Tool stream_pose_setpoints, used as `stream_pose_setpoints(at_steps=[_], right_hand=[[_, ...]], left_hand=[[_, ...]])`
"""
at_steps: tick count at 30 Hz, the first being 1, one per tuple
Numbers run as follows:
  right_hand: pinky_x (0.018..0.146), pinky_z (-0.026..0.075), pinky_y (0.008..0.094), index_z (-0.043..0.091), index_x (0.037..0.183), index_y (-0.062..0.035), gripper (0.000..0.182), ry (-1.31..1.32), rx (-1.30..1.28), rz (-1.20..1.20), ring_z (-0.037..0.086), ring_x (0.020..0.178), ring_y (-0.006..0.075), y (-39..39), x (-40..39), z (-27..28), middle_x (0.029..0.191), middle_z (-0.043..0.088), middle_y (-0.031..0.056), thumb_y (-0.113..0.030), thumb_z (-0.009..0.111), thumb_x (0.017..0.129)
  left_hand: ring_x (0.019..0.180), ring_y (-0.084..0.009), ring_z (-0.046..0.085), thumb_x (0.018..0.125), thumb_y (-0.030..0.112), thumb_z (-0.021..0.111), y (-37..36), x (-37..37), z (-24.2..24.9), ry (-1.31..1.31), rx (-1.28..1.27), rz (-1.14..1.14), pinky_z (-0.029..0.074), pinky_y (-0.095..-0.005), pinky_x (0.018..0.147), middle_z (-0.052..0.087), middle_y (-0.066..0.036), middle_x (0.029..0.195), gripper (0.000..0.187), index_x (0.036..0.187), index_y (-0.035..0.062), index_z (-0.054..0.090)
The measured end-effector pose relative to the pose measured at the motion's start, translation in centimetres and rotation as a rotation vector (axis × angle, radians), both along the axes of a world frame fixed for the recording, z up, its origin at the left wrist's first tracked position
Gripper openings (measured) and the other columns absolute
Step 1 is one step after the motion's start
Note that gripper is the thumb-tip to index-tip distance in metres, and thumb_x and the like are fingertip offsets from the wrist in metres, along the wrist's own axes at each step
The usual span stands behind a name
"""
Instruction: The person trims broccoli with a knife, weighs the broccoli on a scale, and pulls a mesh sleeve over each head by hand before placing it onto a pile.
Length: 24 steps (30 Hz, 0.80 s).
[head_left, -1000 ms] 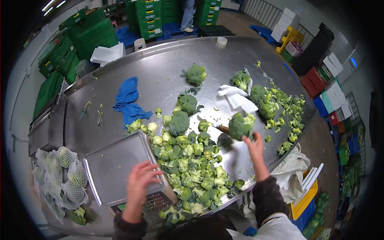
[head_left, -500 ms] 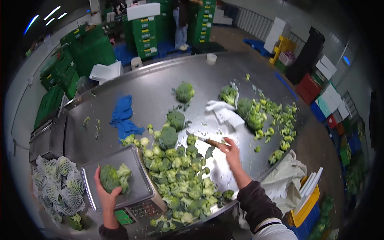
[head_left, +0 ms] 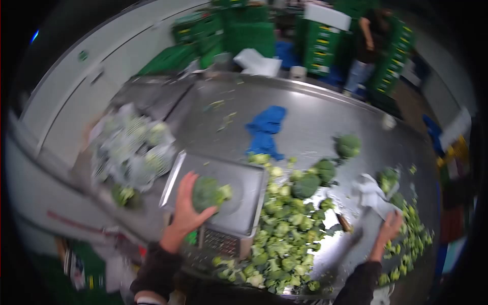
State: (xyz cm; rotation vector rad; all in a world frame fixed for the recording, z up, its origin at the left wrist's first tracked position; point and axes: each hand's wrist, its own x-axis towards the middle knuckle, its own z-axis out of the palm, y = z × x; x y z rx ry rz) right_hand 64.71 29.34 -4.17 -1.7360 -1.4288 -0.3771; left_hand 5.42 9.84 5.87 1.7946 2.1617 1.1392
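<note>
My left hand (head_left: 185, 216) is wrapped round a broccoli head (head_left: 205, 194) over the metal pan of a weighing scale (head_left: 246, 178), its stalk end turned right. To the right, my right hand (head_left: 390, 227) is at the lower end of a white cloth (head_left: 372, 195); its fingers are blurred, and I cannot tell whether they grip it. A knife with a wooden handle (head_left: 344, 222) lies on the steel table between the hands. Beside the scale spreads a large pile of cut broccoli florets (head_left: 284, 234), with whole broccoli heads (head_left: 306, 186) at its upper edge.
Net-wrapped heads (head_left: 134, 147) are heaped left of the scale. A crumpled blue cloth (head_left: 267, 127) lies on the steel table (head_left: 315, 114). More florets (head_left: 412, 244) are scattered at the right edge. Stacked green crates (head_left: 320, 48) and a person (head_left: 367, 48) stand behind the table.
The view has swung left. My right hand has let go of the knife and moved right to the white cloth. My left hand still holds the broccoli head over the scale.
</note>
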Motion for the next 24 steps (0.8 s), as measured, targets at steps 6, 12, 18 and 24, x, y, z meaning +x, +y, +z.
stream_pose_setpoints(at_steps=[6, 12, 18, 24], right_hand=[[0.076, 0.043, 0.0278, 0.055, 0.101, 0.0000, 0.021, -0.151, -0.058, 0.453, 0.051, 0.081, 0.0168, -6.0, -7.0, 13.2, 0.093, 0.054, 0.0055, -0.005, 0.062, 0.082], [0.074, 0.044, 0.0213, 0.057, 0.112, -0.0031, 0.027, 0.911, -0.220, 0.677, 0.053, 0.085, 0.0095, -10.6, -15.8, 14.2, 0.095, 0.058, 0.0029, -0.008, 0.058, 0.085], [0.068, 0.046, 0.0202, 0.060, 0.112, -0.0016, 0.027, 1.531, -0.835, 0.891, 0.057, 0.078, 0.0100, -16.4, -29.0, 6.7, 0.096, 0.061, 0.0045, -0.013, 0.056, 0.088], [0.078, 0.042, 0.0230, 0.063, 0.104, 0.0001, 0.020, 0.241, -0.204, 0.832, 0.053, 0.093, 0.0125, -18.4, -32.5, 7.3, 0.104, 0.056, 0.0057, -0.006, 0.054, 0.087]], left_hand=[[0.121, -0.0314, 0.043, 0.064, 0.010, 0.072, 0.5, 6.2, 1.2, -0.047, 0.202, -0.194, 0.033, -0.0401, 0.101, 0.047, -0.018, 0.125, 0.064, 0.122, 0.0018, 0.044], [0.119, -0.0219, 0.045, 0.091, 0.012, 0.050, 0.4, 12.7, -1.3, -1.245, -0.066, -0.563, 0.041, -0.0348, 0.094, 0.049, -0.012, 0.126, 0.042, 0.130, 0.0036, 0.038], [0.120, -0.0164, 0.041, 0.095, 0.027, 0.046, -1.7, 17.4, -5.1, -1.437, -0.231, -0.577, 0.037, -0.0309, 0.096, 0.037, -0.010, 0.135, 0.058, 0.142, 0.0065, 0.019], [0.097, -0.0068, 0.052, 0.087, 0.014, 0.061, -3.5, 16.6, -6.0, -1.594, -0.119, -0.371, 0.041, -0.0227, 0.086, 0.056, -0.002, 0.109, 0.043, 0.124, -0.0007, 0.046]])
